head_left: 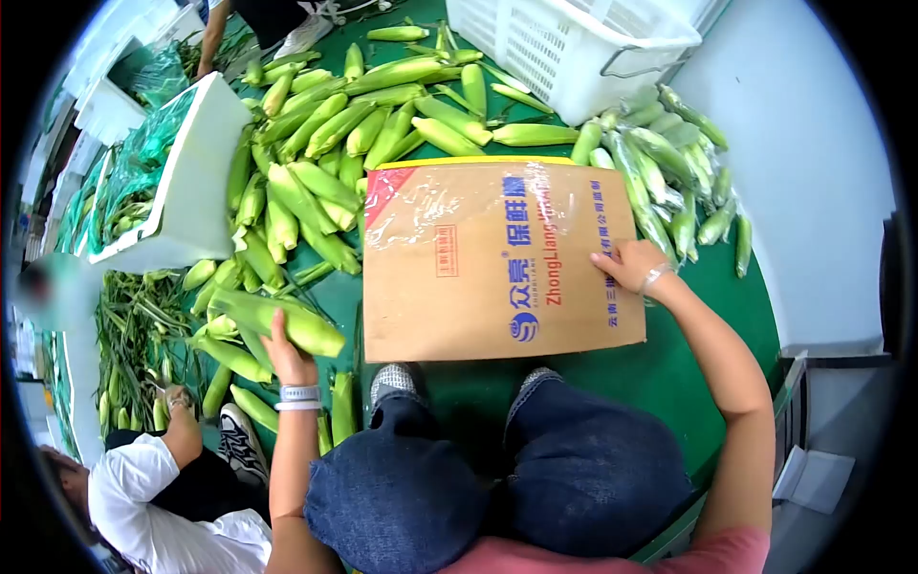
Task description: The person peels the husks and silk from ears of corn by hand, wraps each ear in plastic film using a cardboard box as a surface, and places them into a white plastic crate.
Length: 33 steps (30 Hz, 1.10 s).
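My left hand (285, 352) is closed around a green ear of corn (311, 328) in its husk, just left of the box. A brown cardboard box (459, 297) with blue and red print lies in front of my knees. My right hand (631, 265) rests on the right part of its printed face, fingers curled, and what is under the fingertips, if anything, is hidden. Many husked-in ears of corn (335, 129) are heaped to the left of the box and behind it.
Bagged corn (669, 158) lies at the right, beside a white crate (564, 57). A white foam box (196, 172) with green plastic stands tilted at the left. A co-worker (163, 488) in a white shirt sits at lower left, near stripped husks (143, 320). Another person's arm (214, 38) shows at the top.
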Each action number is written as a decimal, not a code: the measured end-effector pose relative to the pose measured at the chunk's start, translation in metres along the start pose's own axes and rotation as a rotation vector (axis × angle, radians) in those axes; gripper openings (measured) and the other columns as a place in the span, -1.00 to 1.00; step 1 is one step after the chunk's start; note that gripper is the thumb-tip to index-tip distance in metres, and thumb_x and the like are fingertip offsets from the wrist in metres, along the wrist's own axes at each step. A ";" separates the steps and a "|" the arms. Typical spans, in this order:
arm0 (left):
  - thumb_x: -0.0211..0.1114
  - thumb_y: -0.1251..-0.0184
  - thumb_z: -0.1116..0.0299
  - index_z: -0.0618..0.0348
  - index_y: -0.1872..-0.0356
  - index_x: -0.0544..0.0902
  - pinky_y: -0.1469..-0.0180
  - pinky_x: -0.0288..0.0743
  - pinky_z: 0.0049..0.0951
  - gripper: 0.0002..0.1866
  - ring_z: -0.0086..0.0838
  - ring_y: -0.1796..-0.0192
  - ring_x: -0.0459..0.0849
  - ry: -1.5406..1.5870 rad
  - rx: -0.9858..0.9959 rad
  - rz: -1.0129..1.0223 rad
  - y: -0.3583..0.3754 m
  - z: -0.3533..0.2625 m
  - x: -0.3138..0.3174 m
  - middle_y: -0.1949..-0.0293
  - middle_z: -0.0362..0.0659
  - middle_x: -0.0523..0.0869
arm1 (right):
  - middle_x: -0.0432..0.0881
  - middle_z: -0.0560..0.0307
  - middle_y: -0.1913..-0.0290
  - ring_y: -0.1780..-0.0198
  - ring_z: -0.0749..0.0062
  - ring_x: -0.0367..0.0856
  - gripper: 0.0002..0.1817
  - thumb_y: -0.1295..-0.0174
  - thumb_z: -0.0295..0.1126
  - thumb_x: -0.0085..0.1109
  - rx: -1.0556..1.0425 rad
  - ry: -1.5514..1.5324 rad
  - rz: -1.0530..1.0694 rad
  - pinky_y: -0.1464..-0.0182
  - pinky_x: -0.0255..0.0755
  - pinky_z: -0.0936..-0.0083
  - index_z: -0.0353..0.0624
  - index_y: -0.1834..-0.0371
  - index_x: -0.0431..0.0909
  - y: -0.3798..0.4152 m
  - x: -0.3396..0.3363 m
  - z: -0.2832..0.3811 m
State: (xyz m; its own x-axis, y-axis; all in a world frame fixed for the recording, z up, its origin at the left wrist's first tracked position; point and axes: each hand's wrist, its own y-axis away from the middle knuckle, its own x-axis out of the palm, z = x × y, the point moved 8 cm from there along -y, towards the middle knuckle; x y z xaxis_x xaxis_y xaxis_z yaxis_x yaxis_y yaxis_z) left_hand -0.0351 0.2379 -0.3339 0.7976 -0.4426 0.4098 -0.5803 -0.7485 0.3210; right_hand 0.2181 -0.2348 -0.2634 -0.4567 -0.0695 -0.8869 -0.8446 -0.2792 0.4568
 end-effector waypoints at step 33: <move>0.02 -0.15 0.32 0.23 0.42 0.59 0.32 0.54 -0.25 -0.77 -0.21 0.33 0.62 -1.922 1.152 0.853 0.004 0.056 0.234 0.38 0.02 0.60 | 0.47 -0.03 0.09 0.08 0.08 0.43 -0.36 -0.13 0.07 0.05 -0.513 0.107 -0.587 0.06 0.29 0.19 0.18 -0.29 0.24 -0.072 -0.053 0.150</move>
State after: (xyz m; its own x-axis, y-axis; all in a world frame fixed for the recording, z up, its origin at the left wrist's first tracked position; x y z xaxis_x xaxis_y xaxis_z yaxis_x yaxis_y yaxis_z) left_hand 0.1581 0.1033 -0.2845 0.1193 0.0543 -0.9914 -0.9736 0.2023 -0.1061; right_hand 0.2616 -0.0675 -0.2394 0.0756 0.1416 -0.9870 -0.6933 -0.7040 -0.1541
